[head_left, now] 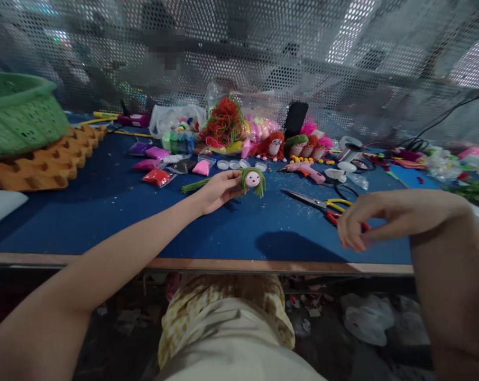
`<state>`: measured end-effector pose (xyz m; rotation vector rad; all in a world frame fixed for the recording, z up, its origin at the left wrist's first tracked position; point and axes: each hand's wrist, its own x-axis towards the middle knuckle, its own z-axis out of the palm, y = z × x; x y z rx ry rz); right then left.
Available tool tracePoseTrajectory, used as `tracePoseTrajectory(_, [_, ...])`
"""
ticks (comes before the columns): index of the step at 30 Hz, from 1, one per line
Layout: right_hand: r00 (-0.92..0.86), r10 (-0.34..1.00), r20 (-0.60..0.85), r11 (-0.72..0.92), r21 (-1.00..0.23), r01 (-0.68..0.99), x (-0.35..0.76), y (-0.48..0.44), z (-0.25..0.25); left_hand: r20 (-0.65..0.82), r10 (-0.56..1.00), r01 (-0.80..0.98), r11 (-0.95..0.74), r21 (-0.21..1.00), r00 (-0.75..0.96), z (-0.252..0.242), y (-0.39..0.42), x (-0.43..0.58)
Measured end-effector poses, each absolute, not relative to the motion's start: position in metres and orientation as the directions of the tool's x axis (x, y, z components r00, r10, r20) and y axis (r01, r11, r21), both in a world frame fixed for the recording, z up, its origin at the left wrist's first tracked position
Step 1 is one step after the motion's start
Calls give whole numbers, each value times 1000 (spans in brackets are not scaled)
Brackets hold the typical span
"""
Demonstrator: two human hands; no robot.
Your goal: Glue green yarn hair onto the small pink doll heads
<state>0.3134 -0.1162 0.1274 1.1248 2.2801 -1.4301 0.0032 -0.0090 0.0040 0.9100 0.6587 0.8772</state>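
My left hand (219,189) reaches across the blue table (104,211) and pinches a small doll head (252,180) with a pink face and green yarn hair. My right hand (372,217) hovers over the near right part of the table with its fingers curled loosely downward and nothing visible in them. It hangs just above the red handles of a tool (337,217), beside yellow-handled scissors (322,201). A strand of green yarn (195,185) lies next to my left hand.
Finished yarn-haired dolls (298,145) stand at the back with a pink glue gun (305,170), an orange yarn bundle (223,124), coloured packets (158,166) and small round cups (234,164). A green basket (19,108) sits on orange foam (45,161) at left. Cables lie at right.
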Motion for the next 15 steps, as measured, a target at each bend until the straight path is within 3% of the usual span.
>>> tracePoseTrajectory(2, [-621, 585, -522, 232, -626, 745, 302, -110, 118, -108, 860, -358, 318, 878, 498, 3, -8, 2])
tracePoseTrajectory(8, [-619, 752, -226, 370, -632, 681, 271, -92, 96, -99, 863, -351, 303, 886, 495, 1, -7, 1])
tracePoseTrajectory(11, [-425, 902, -71, 333, -513, 792, 255, -74, 85, -116, 866, -354, 316, 880, 486, 4, -9, 2])
tracePoseTrajectory(12, [-321, 946, 37, 287, -552, 783, 249, -67, 80, -118, 868, -359, 319, 877, 483, 5, -10, 2])
tracePoseTrajectory(13, [-190, 972, 138, 233, -676, 699, 242, -59, 74, -116, 869, -366, 319, 874, 481, 6, -10, 2])
tracePoseTrajectory(15, [-144, 988, 54, 106, -917, 384, 227, -46, 62, -112, 875, -383, 318, 867, 472, 8, -12, 2])
